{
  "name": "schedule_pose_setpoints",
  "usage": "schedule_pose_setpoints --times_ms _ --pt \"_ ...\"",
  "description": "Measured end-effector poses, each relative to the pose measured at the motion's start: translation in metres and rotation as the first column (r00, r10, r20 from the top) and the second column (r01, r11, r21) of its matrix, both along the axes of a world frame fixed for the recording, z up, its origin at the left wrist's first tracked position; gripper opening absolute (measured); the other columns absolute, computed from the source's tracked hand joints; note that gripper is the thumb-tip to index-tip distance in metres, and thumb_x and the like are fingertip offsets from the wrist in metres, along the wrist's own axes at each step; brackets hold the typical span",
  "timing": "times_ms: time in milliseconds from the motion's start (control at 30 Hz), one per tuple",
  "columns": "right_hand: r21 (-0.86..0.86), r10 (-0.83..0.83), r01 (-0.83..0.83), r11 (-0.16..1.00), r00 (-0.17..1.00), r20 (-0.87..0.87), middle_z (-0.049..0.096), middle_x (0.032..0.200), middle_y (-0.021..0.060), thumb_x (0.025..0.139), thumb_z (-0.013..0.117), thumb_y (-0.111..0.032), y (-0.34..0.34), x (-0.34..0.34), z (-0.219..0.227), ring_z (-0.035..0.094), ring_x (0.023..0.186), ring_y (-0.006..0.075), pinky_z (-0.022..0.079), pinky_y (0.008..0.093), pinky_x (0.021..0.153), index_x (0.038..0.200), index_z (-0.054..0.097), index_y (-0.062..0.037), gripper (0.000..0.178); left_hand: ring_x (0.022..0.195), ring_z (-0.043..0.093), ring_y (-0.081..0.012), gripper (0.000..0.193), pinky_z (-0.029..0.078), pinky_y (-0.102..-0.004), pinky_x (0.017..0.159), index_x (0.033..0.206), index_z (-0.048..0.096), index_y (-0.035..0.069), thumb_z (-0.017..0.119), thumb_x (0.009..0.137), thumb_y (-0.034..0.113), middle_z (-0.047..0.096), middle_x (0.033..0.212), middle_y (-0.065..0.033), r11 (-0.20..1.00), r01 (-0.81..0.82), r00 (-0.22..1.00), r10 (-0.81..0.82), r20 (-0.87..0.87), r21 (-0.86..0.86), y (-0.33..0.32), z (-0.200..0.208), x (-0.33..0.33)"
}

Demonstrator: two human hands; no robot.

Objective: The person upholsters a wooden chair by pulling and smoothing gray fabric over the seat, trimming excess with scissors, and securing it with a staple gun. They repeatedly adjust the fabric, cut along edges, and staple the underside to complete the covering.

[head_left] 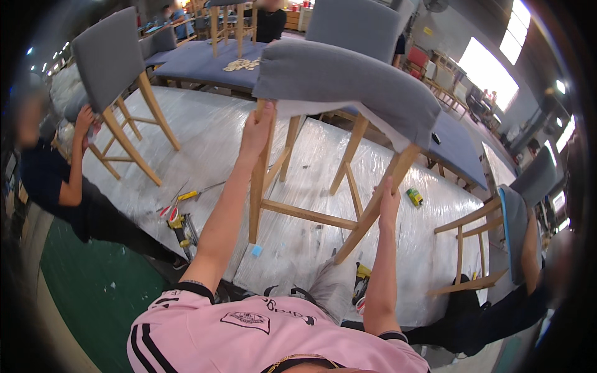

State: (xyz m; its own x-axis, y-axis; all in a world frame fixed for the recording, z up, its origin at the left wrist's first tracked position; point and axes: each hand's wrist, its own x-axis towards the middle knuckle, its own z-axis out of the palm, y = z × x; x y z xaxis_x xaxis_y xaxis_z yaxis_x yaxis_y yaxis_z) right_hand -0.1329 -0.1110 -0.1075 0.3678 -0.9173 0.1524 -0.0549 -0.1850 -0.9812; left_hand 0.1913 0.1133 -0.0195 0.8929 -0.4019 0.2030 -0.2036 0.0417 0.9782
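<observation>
A tall chair with grey upholstery and pale wooden legs stands before me, tilted, on a table wrapped in clear film. My left hand is closed round the top of its left leg, just under the seat. Lower down, my right hand grips the right leg, its fingers partly hidden behind the wood. White lining shows under the edge of the grey cover.
A nail gun and a yellow-handled screwdriver lie left; a green-yellow can sits right. Co-workers on both sides handle a grey chair and another chair. A blue-covered table stands behind.
</observation>
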Motion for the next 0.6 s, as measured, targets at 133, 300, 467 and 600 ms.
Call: schedule_pose_setpoints --times_ms 133,300,467,600 --pt "-0.027 -0.017 0.017 0.999 1.0 -0.001 0.069 0.088 0.0117 0.098 0.058 -0.065 -0.01 0.018 0.027 0.066 0.079 0.0181 0.053 0.0333 0.074 0.106 0.064 0.0027 0.069 0.084 0.062 -0.0233 0.071 0.049 -0.0376 0.08 0.102 0.067 0.002 0.051 0.098 0.071 0.066 0.085 -0.012 0.992 -0.122 0.971 0.125 0.203 -0.028 -0.026 0.003 0.015" --pt "-0.086 -0.14 0.149 0.985 0.985 0.105 0.064 0.081 0.0068 0.099 0.063 -0.057 -0.018 0.03 0.014 0.064 0.077 0.0156 0.051 0.0313 0.07 0.102 0.067 0.0008 0.058 0.083 0.06 -0.0203 0.076 0.049 -0.0364 0.08 0.109 0.068 -0.001 0.05 0.098 0.072 0.066 0.084 -0.0099 0.988 -0.151 0.957 0.147 0.251 -0.004 -0.051 0.0 0.026" --pt "-0.086 -0.157 0.171 0.982 0.976 0.149 0.064 0.081 0.0059 0.098 0.066 -0.054 -0.011 0.032 0.01 0.062 0.076 0.0146 0.05 0.0307 0.07 0.101 0.067 0.0009 0.055 0.083 0.058 -0.0188 0.072 0.048 -0.0346 0.081 0.111 0.068 -0.003 0.05 0.101 0.067 0.065 0.085 -0.0085 0.99 -0.125 0.942 0.138 0.307 -0.062 -0.047 -0.006 0.032" --pt "-0.043 -0.17 0.18 0.983 0.968 0.184 0.064 0.079 0.0053 0.097 0.069 -0.053 -0.004 0.03 0.012 0.061 0.074 0.0139 0.05 0.0309 0.069 0.099 0.067 0.001 0.054 0.08 0.056 -0.0169 0.067 0.047 -0.032 0.08 0.109 0.068 -0.003 0.05 0.104 0.062 0.063 0.082 -0.0064 0.989 -0.107 0.94 0.133 0.315 -0.097 -0.045 -0.013 0.028"
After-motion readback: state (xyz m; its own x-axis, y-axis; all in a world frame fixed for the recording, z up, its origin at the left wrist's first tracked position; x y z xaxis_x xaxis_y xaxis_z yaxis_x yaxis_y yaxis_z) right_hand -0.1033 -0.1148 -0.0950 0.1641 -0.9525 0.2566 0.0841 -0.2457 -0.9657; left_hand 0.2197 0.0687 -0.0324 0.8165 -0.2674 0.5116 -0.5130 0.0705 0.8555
